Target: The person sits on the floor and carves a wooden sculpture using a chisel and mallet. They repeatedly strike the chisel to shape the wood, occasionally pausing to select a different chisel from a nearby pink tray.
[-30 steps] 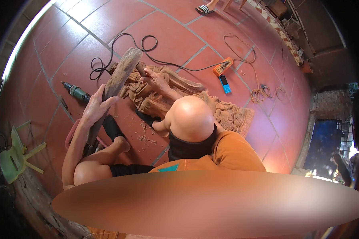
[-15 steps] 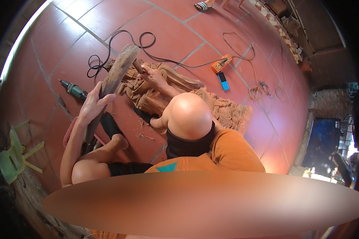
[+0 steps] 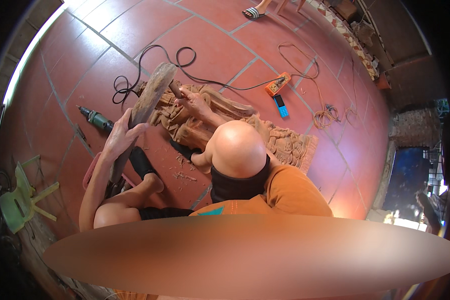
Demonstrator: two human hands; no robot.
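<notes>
left hand [image 3: 121,136]: clamped on wooden club [image 3: 152,95] | right hand [image 3: 197,105]: clamped on tool handle [image 3: 175,89], near club's upper end | carving [image 3: 230,105]: lying on red tiled floor [image 3: 212,45], beneath right hand

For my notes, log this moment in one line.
left fingers: grip wooden mallet; right fingers: grip slim handle; below: carved wood; nearby: power tool

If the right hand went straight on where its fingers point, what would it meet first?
Beyond the brown cylindrical handle it holds, the right hand would probably meet the long weathered wooden club first; depth is unclear.
</notes>
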